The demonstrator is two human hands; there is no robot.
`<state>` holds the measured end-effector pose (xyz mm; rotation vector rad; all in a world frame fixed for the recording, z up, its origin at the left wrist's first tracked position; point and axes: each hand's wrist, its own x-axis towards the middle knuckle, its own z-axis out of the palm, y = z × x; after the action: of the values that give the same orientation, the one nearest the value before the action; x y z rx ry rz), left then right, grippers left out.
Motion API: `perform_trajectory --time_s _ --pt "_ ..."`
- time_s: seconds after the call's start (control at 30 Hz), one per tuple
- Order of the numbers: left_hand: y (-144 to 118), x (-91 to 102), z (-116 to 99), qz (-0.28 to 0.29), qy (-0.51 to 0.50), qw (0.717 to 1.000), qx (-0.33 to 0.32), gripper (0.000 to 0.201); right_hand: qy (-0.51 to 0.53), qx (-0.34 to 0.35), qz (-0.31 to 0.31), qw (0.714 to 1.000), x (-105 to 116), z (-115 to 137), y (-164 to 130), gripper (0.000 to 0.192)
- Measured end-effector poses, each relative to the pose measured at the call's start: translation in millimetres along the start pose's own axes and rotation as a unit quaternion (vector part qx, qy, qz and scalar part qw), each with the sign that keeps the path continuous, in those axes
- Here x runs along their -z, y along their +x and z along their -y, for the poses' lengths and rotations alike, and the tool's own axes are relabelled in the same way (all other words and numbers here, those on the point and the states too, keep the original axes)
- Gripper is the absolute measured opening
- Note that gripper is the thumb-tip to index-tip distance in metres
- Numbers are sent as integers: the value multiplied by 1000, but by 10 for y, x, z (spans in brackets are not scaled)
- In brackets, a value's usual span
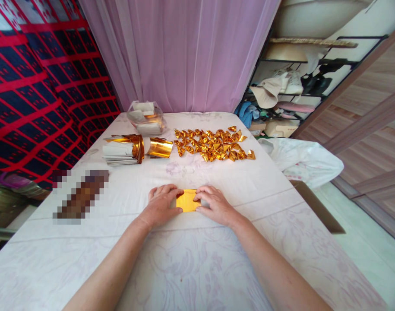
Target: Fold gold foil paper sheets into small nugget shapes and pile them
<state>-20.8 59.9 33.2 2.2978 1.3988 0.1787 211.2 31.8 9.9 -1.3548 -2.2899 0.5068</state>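
A small yellow-gold foil paper sheet (186,201) lies on the table in front of me, with pale paper showing at its two sides. My left hand (162,204) grips its left side, thumb at the near edge and fingers at the far edge. On the right side, my right hand (216,205) holds it the same way, with fingertips bent onto the paper. Beyond my hands, many folded gold foil pieces (216,144) are spread in rows. To their left are a loose gold foil sheet (159,147) and a stack of foil papers (122,151).
The table (184,268) has a pale patterned cover. A clear plastic bag (147,119) of papers stands at its back left. A pixelated brown item (82,196) lies at left. Purple curtain (191,52) hangs behind; a shelf rack (291,93) and white bag (307,160) are at right.
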Motion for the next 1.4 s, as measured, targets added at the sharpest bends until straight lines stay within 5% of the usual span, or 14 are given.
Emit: perform_trajectory --time_s 0.37,0.53,0.8,1.4 --pt "-14 74 39 35 -14 999 -9 55 17 18 -30 999 -12 -35 -7 18" --pt "-6 40 47 22 -16 999 -16 54 -66 -23 -91 993 -68 250 -61 23" --pt "-15 12 75 17 -13 999 -24 60 -118 -29 36 992 -365 558 -65 70" --pt "-5 25 51 38 15 999 -13 61 -187 -61 98 976 -42 338 -388 71"
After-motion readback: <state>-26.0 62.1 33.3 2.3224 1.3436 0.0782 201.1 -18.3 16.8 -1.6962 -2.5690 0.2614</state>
